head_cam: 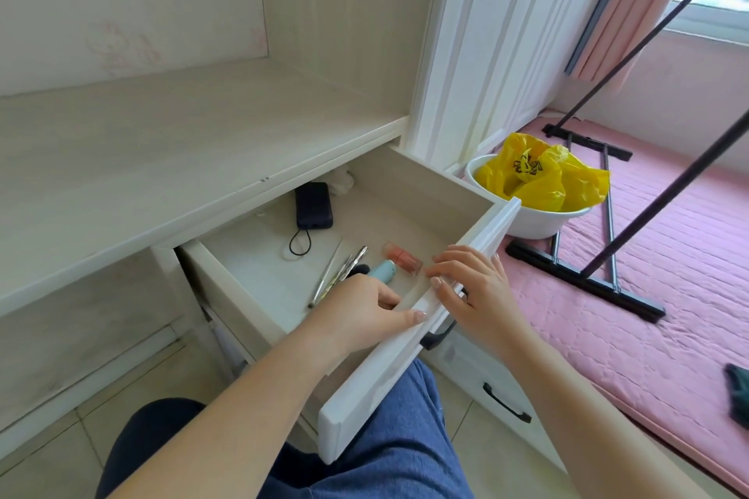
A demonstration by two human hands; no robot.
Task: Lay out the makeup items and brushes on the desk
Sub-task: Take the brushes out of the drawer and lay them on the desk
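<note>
In the drawer (417, 182), brushes (338, 275) diagonal, tips upper-right.

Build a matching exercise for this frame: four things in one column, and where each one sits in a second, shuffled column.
Things:
1. black rectangular power bank
2. peach-pink clear bottle
3. crumpled yellow plastic bag
4. right hand

Places:
A. in the round white bin on the floor
B. on the front panel of the open white drawer
C. at the back of the drawer, under the desk edge
D. on the drawer floor, near its front

Pairs: 1-C, 2-D, 3-A, 4-B
</note>
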